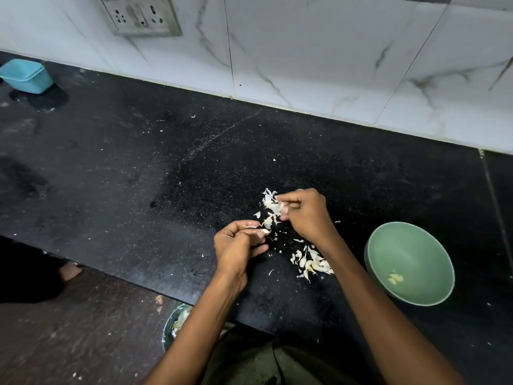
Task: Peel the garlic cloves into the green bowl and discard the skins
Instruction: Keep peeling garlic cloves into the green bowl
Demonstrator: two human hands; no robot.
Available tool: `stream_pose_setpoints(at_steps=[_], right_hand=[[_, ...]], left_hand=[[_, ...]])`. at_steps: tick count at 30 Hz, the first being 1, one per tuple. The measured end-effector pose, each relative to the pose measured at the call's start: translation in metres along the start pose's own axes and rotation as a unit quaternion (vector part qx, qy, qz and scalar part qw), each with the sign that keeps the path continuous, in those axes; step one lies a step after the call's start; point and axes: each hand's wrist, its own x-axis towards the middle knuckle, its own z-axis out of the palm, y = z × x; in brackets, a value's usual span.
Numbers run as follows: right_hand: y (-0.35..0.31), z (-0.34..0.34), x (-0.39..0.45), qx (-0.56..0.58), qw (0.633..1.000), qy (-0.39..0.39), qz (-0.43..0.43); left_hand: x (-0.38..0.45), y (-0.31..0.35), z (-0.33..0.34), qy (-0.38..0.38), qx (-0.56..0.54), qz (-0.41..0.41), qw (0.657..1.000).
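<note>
Both hands (273,226) pinching garlic skins (269,207)

green bowl (409,263): upright, 4 o'clock, peeled cloves (395,278) inside | skins (311,263): white heap beside bowl, 9 o'clock of it

The counter (138,168) is black stone flecked with tiny white specks, and pale cream-white garlic skins (270,208) lie scattered on it. The bowl (410,262) is a soft sage green, holding a couple of yellowish-white peeled cloves (395,278). Far off to the left sits a light turquoise-blue tub (26,76). The wall tiles (305,56) are white marble with grey-brown veins, the socket plate (140,15) a dull grey, the floor (83,329) mottled dark brown
</note>
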Motion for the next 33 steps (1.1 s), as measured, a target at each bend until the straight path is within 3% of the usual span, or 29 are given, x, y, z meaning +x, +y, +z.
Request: stream_pose_setpoints(at_steps=[7,19,29,33], right_hand=[[-0.007,0.006,0.015,-0.113,0.992,-0.009,-0.046],[0.003,0.008,0.004,-0.213,0.976,0.049,-0.019],[0.016,0.008,-0.009,-0.093,0.993,0.010,-0.067],[0.007,0.007,-0.026,-0.003,1.000,0.012,-0.028]], left_hand=[[0.007,-0.011,-0.005,0.012,0.029,0.004,1.000],[0.012,-0.016,-0.005,0.007,0.038,0.009,0.999],[0.013,-0.014,0.004,-0.006,0.035,0.027,0.999],[0.013,-0.013,0.005,-0.008,0.017,0.042,0.999]])
